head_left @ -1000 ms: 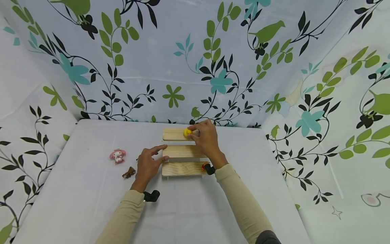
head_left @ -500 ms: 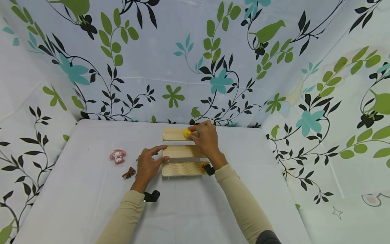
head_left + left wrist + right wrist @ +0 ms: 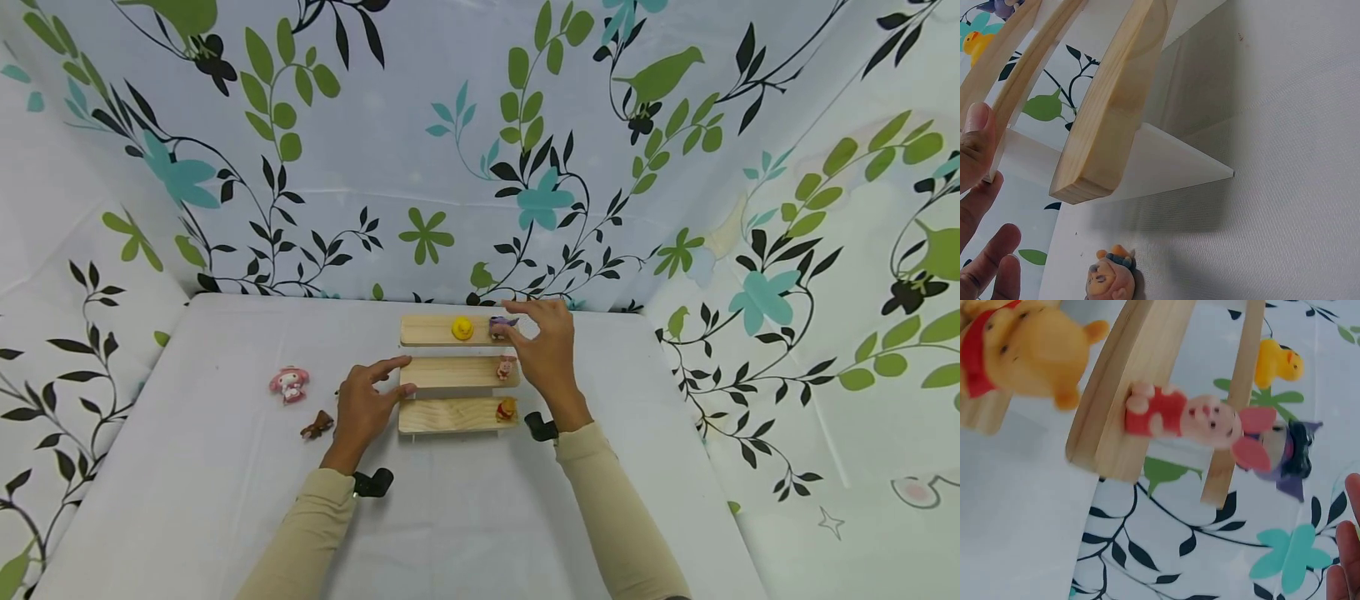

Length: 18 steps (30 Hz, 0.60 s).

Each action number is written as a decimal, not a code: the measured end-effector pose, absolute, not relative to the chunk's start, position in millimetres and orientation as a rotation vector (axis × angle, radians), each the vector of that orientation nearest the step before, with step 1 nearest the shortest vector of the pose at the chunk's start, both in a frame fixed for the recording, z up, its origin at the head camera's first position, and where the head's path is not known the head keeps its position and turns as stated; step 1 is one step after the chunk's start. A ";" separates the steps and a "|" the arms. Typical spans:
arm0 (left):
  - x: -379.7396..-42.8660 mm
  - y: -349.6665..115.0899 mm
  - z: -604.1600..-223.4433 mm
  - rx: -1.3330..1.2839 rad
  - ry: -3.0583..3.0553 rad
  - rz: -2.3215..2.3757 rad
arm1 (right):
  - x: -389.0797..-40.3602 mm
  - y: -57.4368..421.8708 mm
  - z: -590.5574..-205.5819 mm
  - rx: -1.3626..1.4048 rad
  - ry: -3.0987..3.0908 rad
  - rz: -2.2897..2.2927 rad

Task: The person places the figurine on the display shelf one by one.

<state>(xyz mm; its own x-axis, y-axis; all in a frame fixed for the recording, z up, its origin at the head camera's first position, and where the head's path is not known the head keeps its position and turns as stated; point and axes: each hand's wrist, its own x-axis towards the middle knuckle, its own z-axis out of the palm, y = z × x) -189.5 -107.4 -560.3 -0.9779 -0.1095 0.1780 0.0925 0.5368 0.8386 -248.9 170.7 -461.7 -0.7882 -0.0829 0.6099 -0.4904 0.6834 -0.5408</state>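
Note:
A stepped wooden display stand (image 3: 450,416) carries small toy figures. My left hand (image 3: 366,408) pinches the left end of the middle plank (image 3: 442,372) between thumb and index finger. On the top plank (image 3: 429,331), my right hand (image 3: 551,350) has its fingers extended beside a purple figure (image 3: 500,327); the right wrist view shows its fingers (image 3: 1349,550) apart from that figure. A yellow rubber duck (image 3: 462,328) sits to the left of the purple figure. A pink Piglet figure (image 3: 506,367) stands at the middle plank's right end. Below it is a Winnie-the-Pooh figure (image 3: 506,409).
On the white-covered table (image 3: 225,500) left of the stand lie a pink-hooded figure (image 3: 289,384) and a brown figure (image 3: 317,425). A small figure (image 3: 1110,275) lies near the stand's white side support (image 3: 1172,162). Patterned cloth (image 3: 337,167) hangs close behind.
My right hand has let go of the yellow duck and moved right, uncovering the purple, Piglet and Pooh figures. The duck stays on the top plank. My left hand has not moved.

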 end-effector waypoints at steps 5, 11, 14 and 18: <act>-189.4 -106.6 -560.6 0.014 -2.565 -1.412 | -237.7 190.6 -467.5 0.343 -2.276 1.046; -189.5 -106.0 -560.1 0.021 -2.575 -1.408 | -224.1 206.3 -484.9 0.212 -2.286 1.181; -189.6 -105.5 -560.7 0.018 -2.577 -1.406 | -219.1 211.5 -499.1 0.166 -2.324 1.269; -189.6 -105.1 -562.0 0.009 -2.563 -1.400 | -215.7 214.9 -518.9 0.159 -2.398 1.351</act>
<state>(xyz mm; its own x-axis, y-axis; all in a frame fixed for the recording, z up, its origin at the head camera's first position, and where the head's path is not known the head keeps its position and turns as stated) -189.6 -105.1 -562.0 -0.9755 -0.1107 0.1901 0.1001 0.5461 0.8317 -215.7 214.9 -518.9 -0.9206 0.0871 0.3807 -0.2803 0.5311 -0.7996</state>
